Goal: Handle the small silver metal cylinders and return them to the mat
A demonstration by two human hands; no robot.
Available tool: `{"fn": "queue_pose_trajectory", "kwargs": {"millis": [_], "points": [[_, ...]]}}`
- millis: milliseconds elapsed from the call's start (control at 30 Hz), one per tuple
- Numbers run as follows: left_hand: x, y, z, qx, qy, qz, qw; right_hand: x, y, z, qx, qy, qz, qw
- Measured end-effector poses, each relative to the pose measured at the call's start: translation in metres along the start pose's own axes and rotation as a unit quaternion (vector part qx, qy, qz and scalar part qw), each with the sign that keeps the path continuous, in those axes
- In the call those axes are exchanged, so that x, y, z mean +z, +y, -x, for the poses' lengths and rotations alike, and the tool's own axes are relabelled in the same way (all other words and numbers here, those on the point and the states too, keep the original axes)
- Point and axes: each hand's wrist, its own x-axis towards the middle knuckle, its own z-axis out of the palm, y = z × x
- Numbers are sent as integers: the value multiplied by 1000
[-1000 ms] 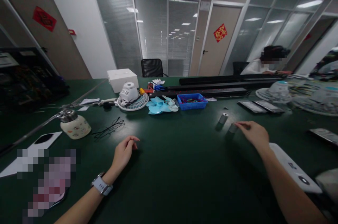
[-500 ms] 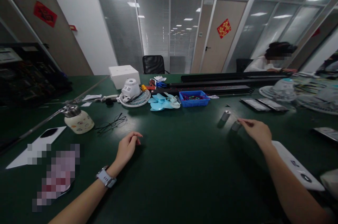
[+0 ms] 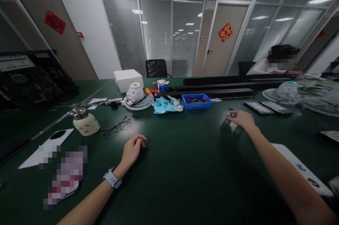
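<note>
My right hand (image 3: 243, 119) is at the right of the table, its thumb and fingers closed around the top of a small grey, battery-like cylinder (image 3: 227, 121). A second grey cylinder (image 3: 238, 129) stands just under the palm, partly covered by the hand. Whether the gripped cylinder touches the table I cannot tell. My left hand (image 3: 132, 148) rests on the green tabletop (image 3: 180, 161), loosely curved with the fingers a little apart and nothing in them. A watch (image 3: 112, 178) is on that wrist. Black-framed glasses (image 3: 116, 126) lie beyond the left hand.
At the back are a white box (image 3: 128, 80), a white fan part (image 3: 139, 101), light blue fan blades (image 3: 167, 105) and a blue tray (image 3: 196, 102) of small parts. A cream jar (image 3: 87, 125) stands left. A white panel (image 3: 302, 168) lies under my right forearm. A person sits far right.
My right hand has moved left and forward from the nearer cylinder to the farther one and closed on its top. The left hand stays put; the view has shifted slightly.
</note>
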Motion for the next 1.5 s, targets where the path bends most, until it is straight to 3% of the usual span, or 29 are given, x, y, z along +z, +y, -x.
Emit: {"fn": "queue_pose_trajectory", "kwargs": {"millis": [100,200,300,433,533,633,967,1167,1233,1367,1500], "points": [[1,-4,-1,5,-3,7,1000,-1,-5,-6,9,-4,-27,1000],[1,-3,0,15,-10,12,1000,-1,-30,10,-23,-2,-76,997],[3,4,4,39,-31,25,998,5,-82,49,-126,16,-183,975],[8,17,15,115,-15,25,993,14,-164,119,-281,30,-280,917],[11,29,25,163,-6,39,986,15,-210,161,-343,5,-328,881],[14,40,34,186,-28,32,982,15,-235,182,-366,-18,-359,858],[26,53,32,141,3,57,988,22,-246,190,-363,-8,-386,848],[11,46,20,106,63,143,982,20,-245,190,-382,-2,-377,844],[4,35,16,92,41,109,989,19,-245,190,-395,3,-370,841],[-1,12,9,63,-67,45,995,12,-244,189,-421,0,-334,843],[1,2,7,59,-94,39,993,3,-222,170,-422,1,-283,861]]}}
